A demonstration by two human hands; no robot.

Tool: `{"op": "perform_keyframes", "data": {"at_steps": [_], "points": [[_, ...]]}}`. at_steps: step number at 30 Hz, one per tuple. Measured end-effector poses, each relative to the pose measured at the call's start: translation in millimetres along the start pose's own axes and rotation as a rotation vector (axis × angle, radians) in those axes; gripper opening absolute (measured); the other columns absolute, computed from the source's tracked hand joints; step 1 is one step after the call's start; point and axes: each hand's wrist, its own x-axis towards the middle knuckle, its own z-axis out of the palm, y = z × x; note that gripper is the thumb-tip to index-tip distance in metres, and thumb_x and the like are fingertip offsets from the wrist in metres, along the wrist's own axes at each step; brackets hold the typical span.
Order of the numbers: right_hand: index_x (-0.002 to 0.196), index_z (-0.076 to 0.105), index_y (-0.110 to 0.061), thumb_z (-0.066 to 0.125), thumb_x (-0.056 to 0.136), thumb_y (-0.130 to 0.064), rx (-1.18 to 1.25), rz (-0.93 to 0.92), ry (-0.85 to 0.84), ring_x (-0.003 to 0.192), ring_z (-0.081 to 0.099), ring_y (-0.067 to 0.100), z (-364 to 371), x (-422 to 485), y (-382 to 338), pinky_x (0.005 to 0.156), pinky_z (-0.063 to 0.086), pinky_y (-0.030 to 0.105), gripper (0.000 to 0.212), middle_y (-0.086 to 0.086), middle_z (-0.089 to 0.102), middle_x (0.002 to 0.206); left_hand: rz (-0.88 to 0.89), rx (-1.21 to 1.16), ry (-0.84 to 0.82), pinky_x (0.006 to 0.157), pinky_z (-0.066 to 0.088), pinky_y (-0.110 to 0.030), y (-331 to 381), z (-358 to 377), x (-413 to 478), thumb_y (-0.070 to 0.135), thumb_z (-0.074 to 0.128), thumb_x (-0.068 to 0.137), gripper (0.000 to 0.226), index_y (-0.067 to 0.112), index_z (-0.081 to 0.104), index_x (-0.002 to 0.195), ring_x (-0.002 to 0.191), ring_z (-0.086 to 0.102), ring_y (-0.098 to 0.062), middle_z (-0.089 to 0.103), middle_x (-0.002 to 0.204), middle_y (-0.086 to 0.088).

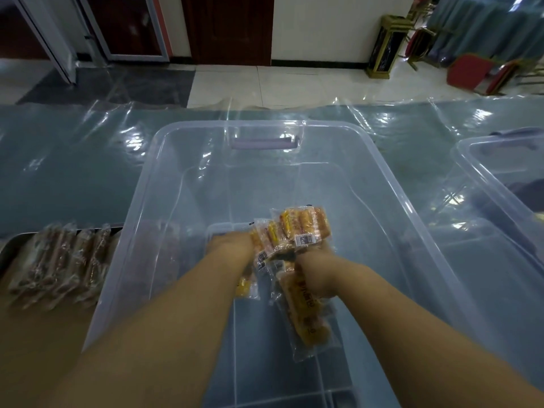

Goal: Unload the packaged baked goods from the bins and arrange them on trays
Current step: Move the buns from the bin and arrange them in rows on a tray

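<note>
Gripping packs (306, 225) with left hand (232, 245) and right hand (316, 275), deep in the bin (141, 201), middle of the frame. Probably light and soft, with slippery wrap; easy to squash. Best to hold round the middle, gently.

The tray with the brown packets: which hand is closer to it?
Left. The left hand grips packets inside the clear bin, on the side toward the tray; the right hand grips them too, farther away.
</note>
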Motion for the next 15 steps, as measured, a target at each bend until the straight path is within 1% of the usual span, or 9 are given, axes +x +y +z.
{"op": "perform_keyframes", "data": {"at_steps": [1,2,4,6,8,10,12,13,15], "points": [[0.123,0.052,-0.013,0.048,0.084,-0.001,0.014,-0.004,-0.005,0.123,0.038,0.031,2.1,1.8,1.0,0.105,0.037,0.043,0.042,0.012,0.042,0.135,-0.021,-0.091,0.040,0.088,0.051,-0.037,-0.7,-3.6,2.1,0.034,0.078,0.072,0.060,0.012,0.053,0.122,0.102,0.059,-0.026,0.061,0.111,-0.005],[0.123,0.052,-0.013,0.049,0.084,-0.004,0.029,-0.006,-0.017,0.122,0.039,0.031,3.0,3.6,1.4,0.104,0.037,0.044,0.041,0.011,0.042,0.136,-0.053,-0.212,0.076,0.087,0.051,-0.037,-1.2,-7.4,3.9,0.032,0.079,0.072,0.064,0.010,0.049,0.124,0.101,0.059,-0.027,0.060,0.112,-0.006],[0.122,0.051,-0.011,0.050,0.085,-0.013,0.091,0.010,-0.065,0.114,0.046,0.029,3.9,5.9,1.9,0.096,0.044,0.042,0.036,0.012,0.046,0.131,-0.088,-0.428,0.121,0.088,0.050,-0.040,-0.9,-13.6,8.1,0.027,0.080,0.070,0.076,0.010,0.037,0.130,0.105,0.056,-0.032,0.054,0.120,-0.011],[0.120,0.050,-0.011,0.051,0.087,-0.018,0.172,0.026,-0.115,0.099,0.052,0.025,6.2,7.7,1.6,0.081,0.047,0.035,0.033,0.012,0.053,0.122,-0.082,-0.454,0.126,0.090,0.049,-0.043,0.2,-14.9,10.7,0.024,0.080,0.070,0.080,0.011,0.032,0.133,0.108,0.053,-0.034,0.047,0.126,-0.013],[0.123,0.048,-0.012,0.052,0.087,-0.018,0.225,0.031,-0.128,0.096,0.053,0.024,9.0,10.0,2.5,0.077,0.046,0.033,0.037,0.012,0.055,0.121,-0.068,-0.429,0.110,0.096,0.046,-0.046,0.2,-10.8,14.8,0.026,0.079,0.071,0.087,0.013,0.027,0.138,0.118,0.046,-0.038,0.035,0.138,-0.013],[0.132,0.040,-0.012,0.056,0.086,-0.020,0.206,0.039,-0.096,0.112,0.048,0.030,12.0,12.4,4.8,0.089,0.047,0.039,0.049,0.013,0.046,0.132,-0.032,-0.409,0.094,0.101,0.040,-0.049,0.8,-6.4,20.2,0.028,0.079,0.071,0.093,0.015,0.021,0.142,0.126,0.039,-0.040,0.028,0.145,-0.011],[0.140,0.028,-0.014,0.060,0.084,-0.028,0.170,0.065,-0.059,0.127,0.035,0.036,14.8,15.4,7.5,0.102,0.038,0.047,0.065,0.014,0.033,0.142,-0.014,-0.386,0.063,0.103,0.036,-0.050,2.8,-4.5,22.6,0.033,0.078,0.070,0.096,0.016,0.018,0.144,0.127,0.038,-0.039,0.036,0.143,-0.011],[0.140,0.027,-0.014,0.061,0.084,-0.031,0.159,0.085,-0.060,0.130,0.031,0.038,16.1,16.8,8.2,0.104,0.034,0.048,0.069,0.014,0.030,0.144,-0.020,-0.377,0.046,0.103,0.036,-0.050,3.6,-4.2,23.5,0.035,0.078,0.070,0.097,0.016,0.018,0.144,0.126,0.039,-0.039,0.040,0.141,-0.011],[0.131,0.038,-0.012,0.061,0.084,-0.039,0.079,0.108,-0.103,0.127,0.031,0.039,17.8,20.5,8.8,0.104,0.033,0.048,0.059,0.017,0.034,0.139,-0.039,-0.349,0.043,0.103,0.036,-0.048,4.0,-2.9,24.8,0.042,0.079,0.067,0.096,0.015,0.024,0.142,0.124,0.042,-0.037,0.044,0.137,-0.011]]}}
